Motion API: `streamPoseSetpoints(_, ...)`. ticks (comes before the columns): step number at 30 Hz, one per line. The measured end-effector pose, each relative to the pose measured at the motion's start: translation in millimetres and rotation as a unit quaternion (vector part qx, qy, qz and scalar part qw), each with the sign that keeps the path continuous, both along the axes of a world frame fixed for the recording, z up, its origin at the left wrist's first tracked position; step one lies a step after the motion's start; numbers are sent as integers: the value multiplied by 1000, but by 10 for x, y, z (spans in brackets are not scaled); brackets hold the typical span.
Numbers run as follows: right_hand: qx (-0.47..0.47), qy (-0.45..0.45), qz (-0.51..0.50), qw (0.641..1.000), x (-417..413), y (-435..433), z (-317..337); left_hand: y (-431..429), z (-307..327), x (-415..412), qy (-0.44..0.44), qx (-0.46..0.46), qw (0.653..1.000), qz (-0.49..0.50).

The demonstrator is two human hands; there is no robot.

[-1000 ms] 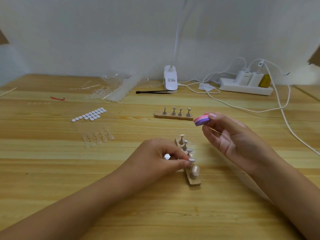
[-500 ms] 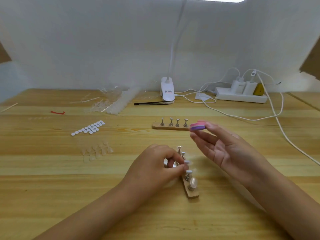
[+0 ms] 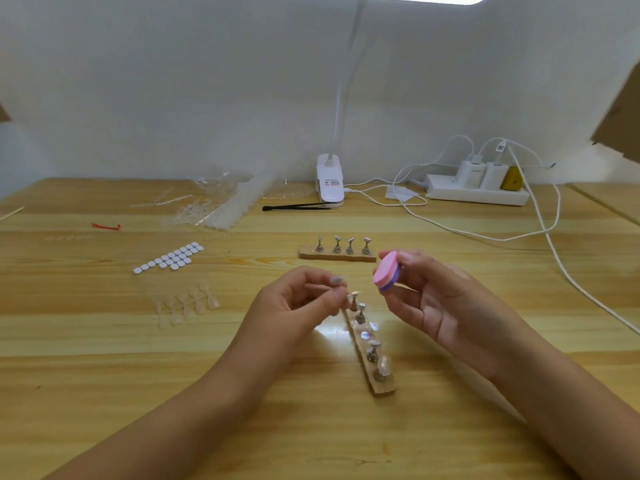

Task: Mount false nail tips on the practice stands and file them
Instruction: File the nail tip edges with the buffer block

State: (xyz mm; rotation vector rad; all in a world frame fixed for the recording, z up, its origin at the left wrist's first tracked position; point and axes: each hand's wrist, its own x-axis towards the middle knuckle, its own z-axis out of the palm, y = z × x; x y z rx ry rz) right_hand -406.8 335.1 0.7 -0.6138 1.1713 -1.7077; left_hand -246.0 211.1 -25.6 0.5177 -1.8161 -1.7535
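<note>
Fingers (image 3: 410, 269) pinch buffer (image 3: 386, 274); left hand (image 3: 298, 304) pinches peg (image 3: 346, 296).

The hands hover close together (left hand (image 3: 294, 306) curled, right hand (image 3: 436, 306) pinching).

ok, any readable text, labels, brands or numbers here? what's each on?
No text is legible.
Label on the white lamp clip: red and dark print, too blurred.
Tag above the white chargers: QR-style code, too small.
Chargers themselves: faint grey marks, unreadable.
</note>
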Motion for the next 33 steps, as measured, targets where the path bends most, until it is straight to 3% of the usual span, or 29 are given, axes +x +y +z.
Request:
streamPoseSetpoints(5,6,183,-3,983,143,7,-16,4,-16,-2,15,-1,1000,-26)
streamPoseSetpoints(8,-13,193,-22,981,165,23,-8,12,-21,-7,22,-27,999,-39)
streamPoseSetpoints(11,8,215,29,976,186,39,17,10,-29,-3,27,-47,998,-44)
streamPoseSetpoints(15,-8,187,-8,982,184,28,2,0,-38,8,45,-71,996,-25)
streamPoseSetpoints(19,-7,178,42,983,209,29,13,3,-44,11,57,-76,995,-22)
streamPoseSetpoints(23,-14,151,-10,988,172,14,0,27,-31,1,72,-81,994,-21)
streamPoseSetpoints(27,-13,158,41,986,189,33,3,32,-21,1,76,-83,993,-26)
streamPoseSetpoints(30,-20,155,0,988,185,29,5,34,-13,1,81,-77,993,-27)
streamPoseSetpoints(33,-15,167,26,985,194,33,5,36,-16,7,76,-82,993,-28)
